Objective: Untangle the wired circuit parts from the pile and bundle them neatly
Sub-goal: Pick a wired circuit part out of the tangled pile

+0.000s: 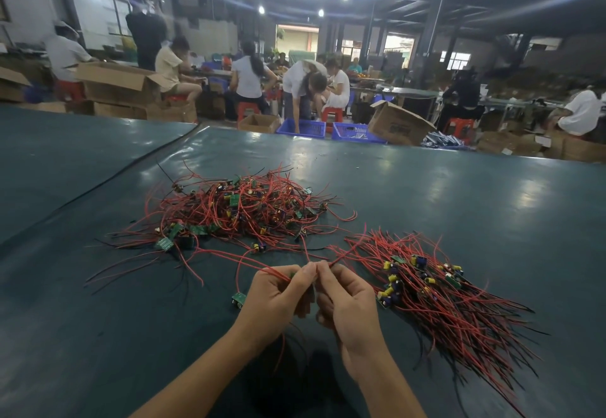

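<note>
**Left hand** [278,296]: fingers are curling inward and pinching thin red insulated wires [262,268] at the fingertips.

**Right hand** [347,299]: thumb and forefinger are pinching the same strands, working close against the left fingertips.

**Small green circuit board** [238,299]: is trailing from one held strand, just beside the left hand. Whether it is hanging or lying on the dark teal tabletop [459,194] cannot be told.

**Straightened bundle of red-and-black wired parts** [436,289]: is lying near the right hand, with yellow and blue components gathered at one end and leads fanning toward the near edge.

**Tangled pile of red-wired green circuit parts** [242,211]: is lying beyond both hands at mid-tabletop, with loose ends straggling outward.

**Handling, as judged:** the parts are probably light. The wire is limp yet springy and likely to snag its neighbours. The solder joints are probably fragile, so holding the wire close to the board looks safer than tugging on the free ends.

**Containers:** two blue plastic crates [301,128] are sitting past the far tabletop edge. A person is reaching into the left one, and the contents are too small to identify. A brown cardboard box [398,124] is tipping beside them, its contents hidden.
</note>
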Motion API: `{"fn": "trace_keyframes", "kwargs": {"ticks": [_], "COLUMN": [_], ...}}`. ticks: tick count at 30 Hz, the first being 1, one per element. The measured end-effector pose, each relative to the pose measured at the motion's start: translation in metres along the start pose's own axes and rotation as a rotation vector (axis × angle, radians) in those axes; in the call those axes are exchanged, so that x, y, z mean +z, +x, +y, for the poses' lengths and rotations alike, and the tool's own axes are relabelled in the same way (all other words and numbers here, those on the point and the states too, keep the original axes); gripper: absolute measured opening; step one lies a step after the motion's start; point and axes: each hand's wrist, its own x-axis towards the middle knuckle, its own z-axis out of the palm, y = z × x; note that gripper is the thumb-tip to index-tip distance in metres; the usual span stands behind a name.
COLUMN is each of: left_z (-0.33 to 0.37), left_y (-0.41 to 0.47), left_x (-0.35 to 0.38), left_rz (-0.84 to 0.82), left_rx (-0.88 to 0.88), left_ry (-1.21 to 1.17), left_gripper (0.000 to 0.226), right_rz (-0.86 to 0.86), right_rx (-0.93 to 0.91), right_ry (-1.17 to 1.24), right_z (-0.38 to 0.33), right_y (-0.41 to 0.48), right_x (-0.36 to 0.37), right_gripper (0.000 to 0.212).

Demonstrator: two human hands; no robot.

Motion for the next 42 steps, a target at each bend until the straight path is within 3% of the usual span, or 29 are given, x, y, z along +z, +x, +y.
{"fn": "trace_keyframes", "kwargs": {"ticks": [2,7,13,17,22,25,27,33,36,38,42], "left_z": [0.001,0.005,0.008,0.002,0.002,0.002,0.003,0.01,0.016,0.016,0.014], "left_y": [0.0,0.001,0.001,0.0,-0.001,0.0,0.0,0.003,0.004,0.004,0.004], "left_x": [0.002,0.002,0.001,0.003,0.003,0.002,0.004,0.001,0.0,-0.001,0.001], "left_rz": [0.035,0.13,0.108,0.074,0.031,-0.001,-0.011,0.003,0.038,0.061,0.029], "left_rx": [0.007,0.0,-0.02,-0.02,-0.01,-0.006,-0.003,-0.056,-0.082,-0.104,-0.11], "left_ry": [0.025,0.007,-0.035,0.024,0.071,0.137,0.173,0.055,-0.037,-0.079,-0.054], "left_gripper": [0.042,0.046,0.043,0.045,0.054,0.059,0.052,0.042,0.045,0.052,0.062], "right_rz": [0.121,0.367,0.463,0.344,0.096,0.139,0.186,0.453,0.489,0.4,0.09], "right_rx": [-0.002,0.027,-0.003,0.04,0.091,0.061,0.024,-0.019,-0.041,-0.031,-0.041], "right_ry": [0.022,0.225,0.327,0.272,-0.022,-0.023,-0.017,0.221,0.298,0.249,-0.084], "right_z": [0.002,-0.006,-0.009,-0.006,0.007,0.008,0.003,-0.014,-0.013,-0.008,0.013], "right_y": [0.004,0.016,0.023,0.019,0.006,0.007,0.011,0.023,0.022,0.019,0.008], "right_x": [0.0,-0.018,-0.032,-0.026,0.003,0.004,-0.005,-0.042,-0.038,-0.028,-0.002], "right_gripper": [0.024,0.027,0.024,0.027,0.037,0.039,0.029,0.028,0.026,0.032,0.059]}}
